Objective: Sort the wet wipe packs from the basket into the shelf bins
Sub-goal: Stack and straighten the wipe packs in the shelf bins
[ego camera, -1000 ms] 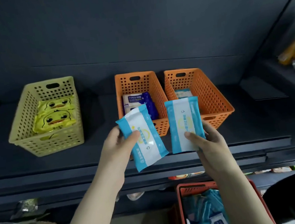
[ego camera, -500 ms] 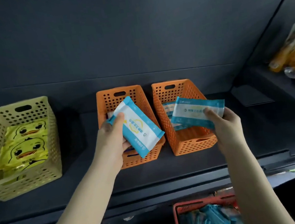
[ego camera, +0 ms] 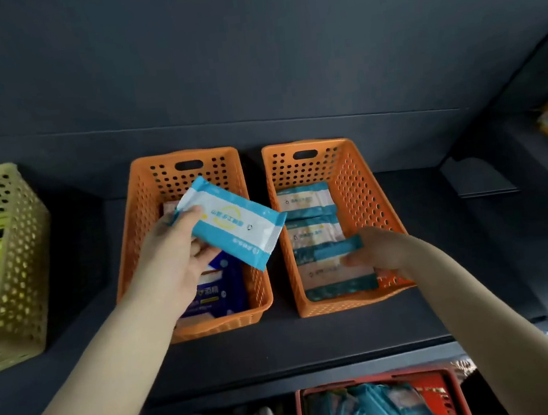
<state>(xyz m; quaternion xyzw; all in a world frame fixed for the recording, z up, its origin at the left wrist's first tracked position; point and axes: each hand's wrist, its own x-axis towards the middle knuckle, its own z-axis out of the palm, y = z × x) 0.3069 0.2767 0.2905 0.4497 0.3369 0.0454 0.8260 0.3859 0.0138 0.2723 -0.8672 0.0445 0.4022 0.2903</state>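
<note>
Since half a second ago the right hand (ego camera: 378,249) has dropped from above the right-hand orange perforated plastic bin (ego camera: 362,176) down into its near end. The left hand (ego camera: 174,254) has lifted its load a little further toward the back of the left-hand orange perforated plastic bin (ego camera: 147,202).

That left hand pinches a blue-and-white plastic wet wipe pack (ego camera: 233,224) by one end, thumb on top. The pack is tilted over the left bin, with its far corner reaching across the gap toward the right bin. The right hand's thumb and fingers grip a second blue-and-white pack (ego camera: 335,268) by its right edge, low inside the right bin, in front of matching packs lying flat in a row.

To finish this step well, I would lay the second pack flat in line with its neighbours before letting go, so the row stays even. The left hand's pack looks like the same kind, so it likely belongs in the right bin too, not over the dark blue wipe pack (ego camera: 220,289) below it. Carry it across once the right hand is out of the way.

Both bins stand on a dark matte shelf (ego camera: 316,340) with a dark back wall. A pale yellow perforated bin (ego camera: 15,273) of duck-print packs sits further left. A red plastic basket (ego camera: 454,392) holding more blue packs is below the shelf edge.
</note>
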